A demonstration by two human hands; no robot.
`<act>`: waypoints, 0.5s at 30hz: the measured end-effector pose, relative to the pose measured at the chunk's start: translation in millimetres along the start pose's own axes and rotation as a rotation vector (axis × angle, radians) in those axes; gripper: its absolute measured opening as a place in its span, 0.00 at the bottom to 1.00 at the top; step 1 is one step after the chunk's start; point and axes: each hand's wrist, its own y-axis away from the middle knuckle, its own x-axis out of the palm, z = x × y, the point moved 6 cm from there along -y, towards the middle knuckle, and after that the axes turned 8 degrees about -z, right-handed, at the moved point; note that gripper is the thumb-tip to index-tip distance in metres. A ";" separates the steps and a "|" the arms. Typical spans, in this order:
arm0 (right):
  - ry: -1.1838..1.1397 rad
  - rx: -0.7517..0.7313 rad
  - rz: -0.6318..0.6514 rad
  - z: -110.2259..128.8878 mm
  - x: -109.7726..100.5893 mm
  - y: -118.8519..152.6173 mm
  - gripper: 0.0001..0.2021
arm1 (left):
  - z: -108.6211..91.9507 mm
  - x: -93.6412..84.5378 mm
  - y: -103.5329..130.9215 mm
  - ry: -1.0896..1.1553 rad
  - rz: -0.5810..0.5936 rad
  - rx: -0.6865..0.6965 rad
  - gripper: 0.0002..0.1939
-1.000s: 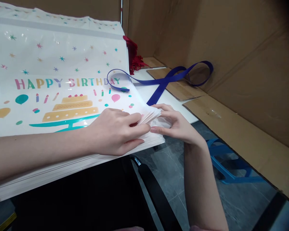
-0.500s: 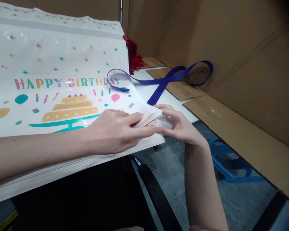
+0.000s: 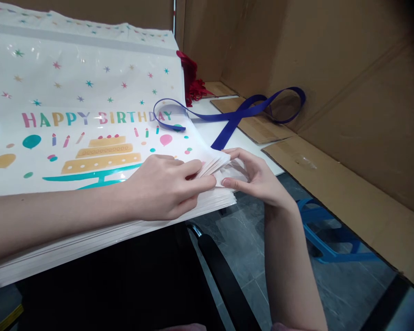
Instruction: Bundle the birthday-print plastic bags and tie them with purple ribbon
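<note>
A thick stack of white glossy plastic sheets (image 3: 100, 87) lies at the left, printed with HAPPY BIRTHDAY, a cake, balloons and stars. Across its near right part rests my left hand (image 3: 167, 188), fingers curled and closed on the fanned-up corner (image 3: 214, 165) of the upper sheets. My right hand (image 3: 258, 177) curves around that corner from the right. Its thumb and forefinger stand apart, the forefinger close to the sheet tips and the thumb over the lower layers. Its other fingers are mostly hidden behind the sheets.
A blue ribbon (image 3: 241, 112) loops over the stack and the white surface behind. Something red and fringed (image 3: 193, 85) sits beside the stack. Cardboard walls (image 3: 331, 69) stand behind and right. Below are a black chair armrest (image 3: 224, 280) and a blue plastic stool (image 3: 327, 234).
My right thumb has drawn away from my left fingertips, leaving a gap. The left forefinger has pulled back slightly leftward, and the fanned corner has shifted a little left.
</note>
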 end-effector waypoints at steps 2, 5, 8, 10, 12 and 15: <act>-0.009 -0.008 0.022 -0.7 -0.1 0.3 0.21 | 0.1 -0.6 0.3 0.001 -0.004 0.011 0.14; 0.094 -0.030 0.044 0.3 0.7 -0.2 0.21 | -0.7 -2.3 -0.3 -0.001 -0.031 0.033 0.16; 0.130 -0.027 0.033 2.2 1.9 -1.1 0.21 | -1.8 -1.9 -1.5 -0.004 -0.029 0.050 0.14; 0.130 -0.021 0.023 3.1 2.7 -1.2 0.20 | -2.4 -1.0 -1.9 0.004 -0.015 0.053 0.13; 0.127 -0.028 0.016 4.0 2.9 -0.9 0.20 | -2.1 -0.4 -1.9 0.017 -0.008 0.041 0.14; 0.108 -0.034 0.005 3.2 1.1 -0.2 0.20 | -1.4 0.1 -1.2 0.023 -0.004 0.026 0.12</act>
